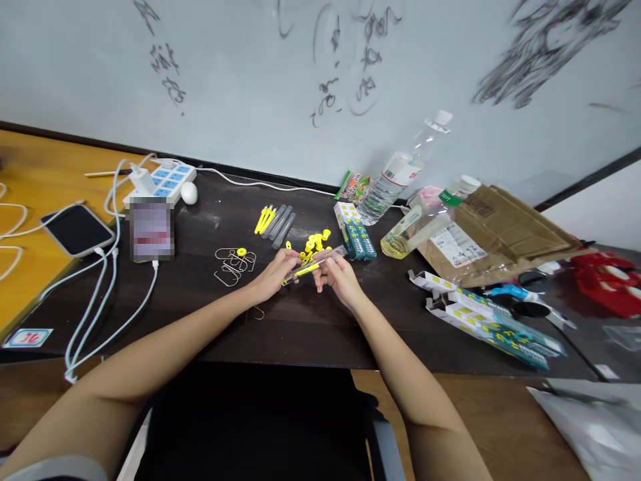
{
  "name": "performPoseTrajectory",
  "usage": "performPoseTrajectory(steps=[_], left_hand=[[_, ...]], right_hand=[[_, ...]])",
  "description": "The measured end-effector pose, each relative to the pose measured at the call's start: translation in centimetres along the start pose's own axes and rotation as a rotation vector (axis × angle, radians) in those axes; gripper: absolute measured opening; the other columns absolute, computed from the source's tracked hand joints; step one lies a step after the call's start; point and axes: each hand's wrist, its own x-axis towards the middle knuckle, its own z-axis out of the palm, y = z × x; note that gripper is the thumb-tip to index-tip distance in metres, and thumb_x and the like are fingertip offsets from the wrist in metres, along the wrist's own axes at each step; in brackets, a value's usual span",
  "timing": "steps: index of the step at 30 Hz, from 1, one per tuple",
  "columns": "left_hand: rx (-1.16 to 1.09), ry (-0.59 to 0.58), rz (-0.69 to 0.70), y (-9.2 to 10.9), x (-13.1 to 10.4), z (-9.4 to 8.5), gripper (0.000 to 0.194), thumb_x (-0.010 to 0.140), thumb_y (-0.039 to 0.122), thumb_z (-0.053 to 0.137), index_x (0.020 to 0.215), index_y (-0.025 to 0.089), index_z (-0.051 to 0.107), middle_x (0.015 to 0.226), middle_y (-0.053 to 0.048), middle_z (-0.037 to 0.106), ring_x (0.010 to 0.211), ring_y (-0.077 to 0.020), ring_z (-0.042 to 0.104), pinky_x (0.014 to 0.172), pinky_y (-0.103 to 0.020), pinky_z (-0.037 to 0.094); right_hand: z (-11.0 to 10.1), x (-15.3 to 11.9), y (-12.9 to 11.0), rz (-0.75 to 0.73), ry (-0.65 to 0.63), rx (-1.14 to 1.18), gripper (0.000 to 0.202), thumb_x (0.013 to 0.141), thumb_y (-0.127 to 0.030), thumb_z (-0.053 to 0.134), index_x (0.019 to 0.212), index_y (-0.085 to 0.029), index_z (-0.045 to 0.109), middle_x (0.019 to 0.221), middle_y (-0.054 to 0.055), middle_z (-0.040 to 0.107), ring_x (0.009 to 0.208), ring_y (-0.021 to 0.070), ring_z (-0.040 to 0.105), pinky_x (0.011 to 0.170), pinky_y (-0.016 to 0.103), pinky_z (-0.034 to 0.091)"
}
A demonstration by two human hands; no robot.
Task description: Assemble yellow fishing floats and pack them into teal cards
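Observation:
In front of me, my left hand [274, 275] and my right hand [341, 279] hold a clear plastic tube [336, 252] with a slim yellow stick [306, 269] lying along it. The left fingers pinch the lower left end and the right fingers grip farther up. Whether the stick is fully inside the tube I cannot tell. Just beyond my hands is a pile of small yellow caps [316, 242]. Yellow sticks [265, 219] and clear tubes [283, 224] lie side by side behind them. Left of my hands are bent metal hooks [233, 267] with a yellow ring [242, 252] on them.
A green-and-white box [355, 230], a water bottle [393, 177] and an oil-like bottle [425, 217] stand at the back right. Flattened boxes [491, 321] and a brown parcel [493, 234] lie right. Phones [77, 229], white cables [107, 287] and a power strip [167, 180] occupy the left.

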Motion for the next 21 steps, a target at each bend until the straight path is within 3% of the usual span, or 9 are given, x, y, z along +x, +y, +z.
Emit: performPoseTrajectory(steps=[4, 10, 13, 16, 21], left_hand=[[-0.058, 0.039, 0.079, -0.1, -0.2, 0.2, 0.035, 0.087, 0.048, 0.043, 0.108, 0.02, 0.044, 0.122, -0.01, 0.053, 0.083, -0.0154, 0.06, 0.042, -0.017, 0.035], [-0.012, 0.034, 0.141, -1.0, -0.5, 0.3, 0.047, 0.089, 0.059, 0.035, 0.115, 0.022, 0.045, 0.123, -0.011, 0.055, 0.077, -0.0151, 0.062, 0.039, -0.017, 0.034], [0.02, 0.088, 0.199, -1.4, -0.7, 0.4, 0.049, 0.091, 0.06, 0.027, 0.115, 0.022, 0.044, 0.118, -0.01, 0.057, 0.083, -0.0163, 0.062, 0.053, -0.022, 0.047], [0.087, 0.17, 0.259, -1.4, -0.8, 0.5, 0.047, 0.092, 0.057, 0.025, 0.111, 0.02, 0.047, 0.11, -0.009, 0.059, 0.082, -0.0155, 0.062, 0.072, -0.031, 0.051], [0.022, 0.225, 0.307, -0.3, -0.7, -0.1, 0.039, 0.094, 0.051, 0.028, 0.108, 0.02, 0.047, 0.106, -0.009, 0.059, 0.085, -0.0161, 0.061, 0.067, -0.028, 0.049]], right_hand=[[0.5, -0.1, 0.1, 0.066, -0.083, -0.016, 0.034, 0.08, -0.045, 0.063, 0.101, -0.018, 0.061, 0.074, 0.0, 0.06, 0.053, 0.009, 0.057, 0.041, 0.021, 0.052], [2.3, -0.7, 0.6, 0.077, -0.284, -0.179, 0.031, 0.079, -0.041, 0.065, 0.096, -0.016, 0.059, 0.069, -0.001, 0.058, 0.05, 0.0081, 0.056, 0.039, 0.019, 0.05], [3.6, -1.2, 1.0, 0.062, -0.393, -0.267, 0.033, 0.076, -0.038, 0.068, 0.1, -0.019, 0.057, 0.075, -0.001, 0.06, 0.056, 0.0089, 0.059, 0.043, 0.019, 0.053], [4.8, -1.7, 1.5, 0.053, -0.404, -0.292, 0.033, 0.076, -0.041, 0.067, 0.098, -0.02, 0.055, 0.078, -0.001, 0.061, 0.059, 0.0098, 0.062, 0.045, 0.02, 0.054], [4.8, -1.5, 1.1, 0.061, -0.313, -0.185, 0.032, 0.077, -0.042, 0.067, 0.096, -0.02, 0.053, 0.079, 0.0, 0.063, 0.061, 0.0107, 0.063, 0.048, 0.022, 0.056]])
